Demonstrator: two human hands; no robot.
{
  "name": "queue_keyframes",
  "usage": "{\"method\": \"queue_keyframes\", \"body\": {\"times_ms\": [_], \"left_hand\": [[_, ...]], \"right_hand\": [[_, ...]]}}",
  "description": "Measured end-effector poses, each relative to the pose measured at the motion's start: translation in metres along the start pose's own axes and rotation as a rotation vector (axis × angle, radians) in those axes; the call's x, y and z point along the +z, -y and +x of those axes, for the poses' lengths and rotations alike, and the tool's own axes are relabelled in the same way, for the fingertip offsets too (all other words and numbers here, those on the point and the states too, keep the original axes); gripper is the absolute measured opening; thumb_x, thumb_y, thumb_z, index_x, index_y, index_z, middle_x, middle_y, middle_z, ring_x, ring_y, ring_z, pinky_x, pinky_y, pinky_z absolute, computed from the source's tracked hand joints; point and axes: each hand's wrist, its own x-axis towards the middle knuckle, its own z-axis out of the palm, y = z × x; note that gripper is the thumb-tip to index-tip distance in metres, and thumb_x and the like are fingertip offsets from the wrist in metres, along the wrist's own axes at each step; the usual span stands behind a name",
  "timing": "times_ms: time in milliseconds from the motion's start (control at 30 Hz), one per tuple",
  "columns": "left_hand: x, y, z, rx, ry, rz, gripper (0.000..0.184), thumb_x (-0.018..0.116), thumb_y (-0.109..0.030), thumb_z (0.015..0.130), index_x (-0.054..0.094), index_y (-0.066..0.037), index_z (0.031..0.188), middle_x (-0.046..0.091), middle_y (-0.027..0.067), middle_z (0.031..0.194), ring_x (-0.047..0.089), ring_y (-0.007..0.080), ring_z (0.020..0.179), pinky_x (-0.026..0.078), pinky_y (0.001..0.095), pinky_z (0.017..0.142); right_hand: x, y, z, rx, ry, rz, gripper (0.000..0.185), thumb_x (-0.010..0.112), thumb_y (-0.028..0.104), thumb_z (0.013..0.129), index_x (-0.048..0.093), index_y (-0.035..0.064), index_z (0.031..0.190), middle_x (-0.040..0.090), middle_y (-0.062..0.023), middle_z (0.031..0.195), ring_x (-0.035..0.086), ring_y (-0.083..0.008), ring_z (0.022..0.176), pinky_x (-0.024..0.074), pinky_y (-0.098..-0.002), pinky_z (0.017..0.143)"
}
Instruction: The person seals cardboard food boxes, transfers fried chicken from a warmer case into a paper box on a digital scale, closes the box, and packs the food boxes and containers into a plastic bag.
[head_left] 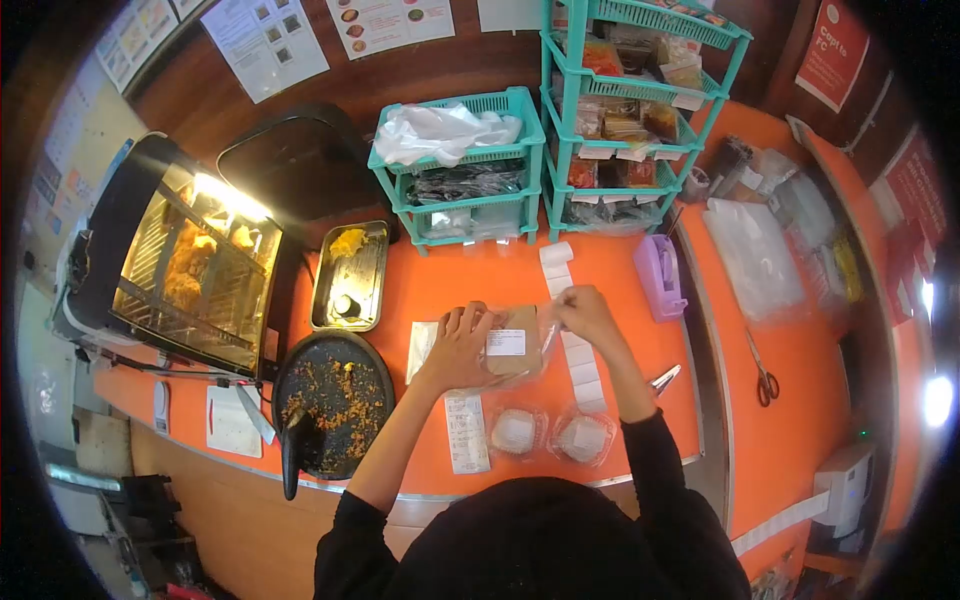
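A brown box with a white printed label lies inside a clear plastic bag on the orange counter. My left hand grips the box's left side, its fingers bent over the top edge. At the bag's upper right corner, my right hand is closed in a pinch on the plastic. A strip of white labels passes beneath my right hand. Nearer to me are a printed receipt and two clear containers with white contents. A pale packet is partly hidden by my left hand.
Left stand a lit food warmer, a metal tray and a dark pan with crumbs. Teal racks rise at the back. A purple tape dispenser, a stapler-like tool and scissors lie right.
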Motion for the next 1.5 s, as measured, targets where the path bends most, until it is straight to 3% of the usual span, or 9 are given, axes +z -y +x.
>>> {"method": "queue_keyframes", "body": {"times_ms": [67,267,467,667,733,967,1100,1367,1500], "left_hand": [[0.0,-0.001,0.001,0.007,-0.004,0.045,0.084,0.081,-0.039,0.055,0.047,-0.013,0.127,0.042,0.0138,0.12,0.042,0.0345,0.117,0.031,0.0527,0.1],[0.001,0.002,-0.006,-0.013,-0.001,-0.048,0.081,0.08,-0.042,0.057,0.048,-0.018,0.126,0.043,0.0138,0.12,0.04,0.036,0.118,0.03,0.0556,0.1],[0.003,0.0,-0.011,-0.067,-0.089,0.109,0.079,0.08,-0.045,0.06,0.047,-0.018,0.127,0.041,0.0163,0.124,0.036,0.0392,0.122,0.025,0.0596,0.103],[-0.077,-0.005,-0.037,-0.206,0.067,0.275,0.08,0.081,-0.041,0.061,0.045,-0.02,0.129,0.037,0.0182,0.127,0.035,0.041,0.121,0.03,0.0576,0.1],[-0.113,-0.002,-0.046,-0.451,-0.025,0.067,0.074,0.08,-0.029,0.063,0.045,-0.019,0.126,0.043,0.0183,0.117,0.042,0.0402,0.111,0.038,0.051,0.094],[-0.053,0.036,-0.053,-0.374,-0.189,-0.351,0.048,0.073,-0.016,0.067,0.053,-0.007,0.11,0.061,0.017,0.095,0.063,0.0285,0.085,0.051,0.038,0.072],[-0.039,0.009,-0.05,-0.352,-0.17,-0.177,0.047,0.074,-0.023,0.071,0.051,-0.005,0.108,0.064,0.0174,0.073,0.066,0.0351,0.07,0.052,0.0428,0.065],[-0.024,-0.019,-0.027,-0.57,-0.083,-0.148,0.043,0.074,-0.027,0.073,0.057,-0.002,0.103,0.064,0.0287,0.08,0.065,0.0424,0.078,0.052,0.0482,0.068],[-0.049,-0.021,-0.024,-0.358,0.044,0.014,0.058,0.08,-0.03,0.062,0.055,0.006,0.099,0.064,0.026,0.083,0.064,0.0404,0.082,0.051,0.0503,0.071]], "right_hand": [[0.028,-0.01,0.024,0.266,0.026,0.757,0.018,0.063,0.02,0.081,0.065,0.0039,0.087,0.067,-0.0107,0.082,0.066,-0.0223,0.073,0.0531,-0.036,0.065],[0.042,0.016,0.028,0.243,-0.232,1.371,0.017,0.052,0.015,0.093,0.058,0.0026,0.102,0.064,-0.0085,0.084,0.063,-0.0178,0.076,0.0519,-0.03,0.067],[-0.013,0.094,-0.058,0.045,0.137,0.911,0.018,0.048,0.013,0.095,0.057,0.0011,0.104,0.055,-0.004,0.077,0.049,-0.0109,0.062,0.0421,-0.0267,0.057],[-0.012,0.106,-0.054,0.022,0.01,1.055,0.026,0.048,0.013,0.094,0.058,-0.0017,0.113,0.057,-0.0046,0.083,0.05,-0.0102,0.065,0.041,-0.0243,0.06],[-0.01,0.102,-0.048,-0.004,-0.008,1.048,0.026,0.048,0.013,0.094,0.058,-0.0019,0.113,0.057,-0.0046,0.084,0.05,-0.01,0.066,0.0409,-0.0239,0.06],[0.0,0.102,-0.04,-0.089,-0.035,0.966,0.025,0.05,0.015,0.094,0.059,0.0002,0.113,0.057,-0.0036,0.083,0.048,-0.0083,0.066,0.0397,-0.0224,0.06],[0.003,0.103,-0.044,-0.07,-0.034,0.937,0.023,0.052,0.017,0.095,0.06,0.0019,0.11,0.056,-0.0027,0.082,0.048,-0.007,0.066,0.0386,-0.0221,0.059],[0.006,0.105,-0.044,-0.12,-0.004,0.861,0.017,0.055,0.021,0.094,0.06,0.0073,0.103,0.057,-0.0006,0.075,0.048,-0.0067,0.057,0.038,-0.0213,0.056],[0.008,0.099,-0.039,-0.128,-0.006,0.872,0.016,0.055,0.02,0.095,0.06,0.0073,0.103,0.057,-0.0003,0.075,0.049,-0.0067,0.057,0.0383,-0.0214,0.055]]}}
